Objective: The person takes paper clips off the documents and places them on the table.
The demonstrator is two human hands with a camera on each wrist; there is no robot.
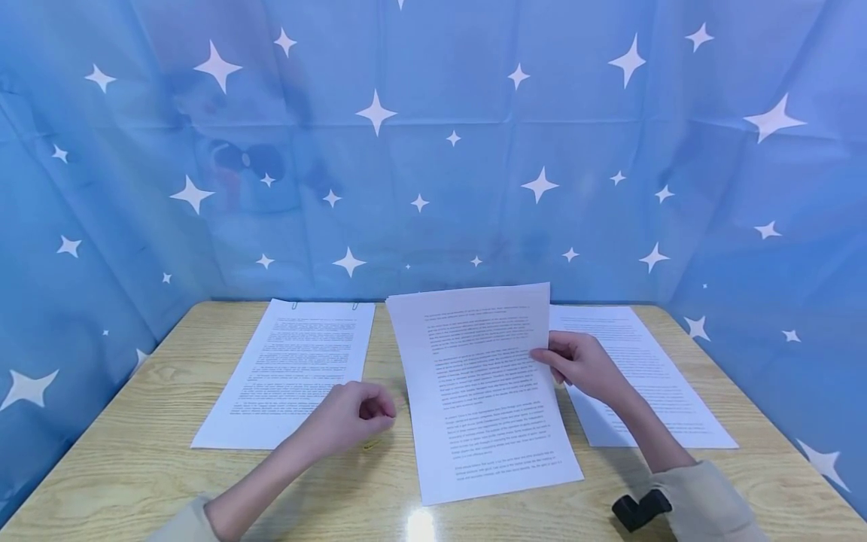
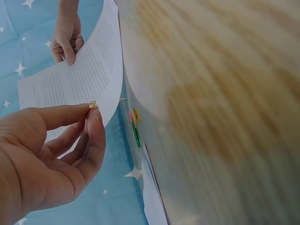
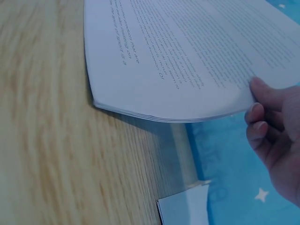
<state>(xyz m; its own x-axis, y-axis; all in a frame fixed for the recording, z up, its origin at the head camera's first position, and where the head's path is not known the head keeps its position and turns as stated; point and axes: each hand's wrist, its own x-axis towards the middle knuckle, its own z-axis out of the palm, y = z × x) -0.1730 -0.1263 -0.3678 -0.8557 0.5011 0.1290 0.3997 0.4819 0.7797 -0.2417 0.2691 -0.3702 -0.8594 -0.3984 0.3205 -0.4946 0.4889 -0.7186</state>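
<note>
Right hand (image 1: pixel 581 363) pinching middle stack of sheets (image 1: pixel 481 391) by right edge, lifting top off tabletop (image 1: pixel 135 467), exposing edge for clipping. Left hand (image 1: pixel 348 416) pinching small gold paper clip (image 2: pixel 92 104) between thumb and forefinger, hovering beside stack.

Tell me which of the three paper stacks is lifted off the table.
The middle stack, gripped by the right hand; the left stack and right stack lie flat.
</note>
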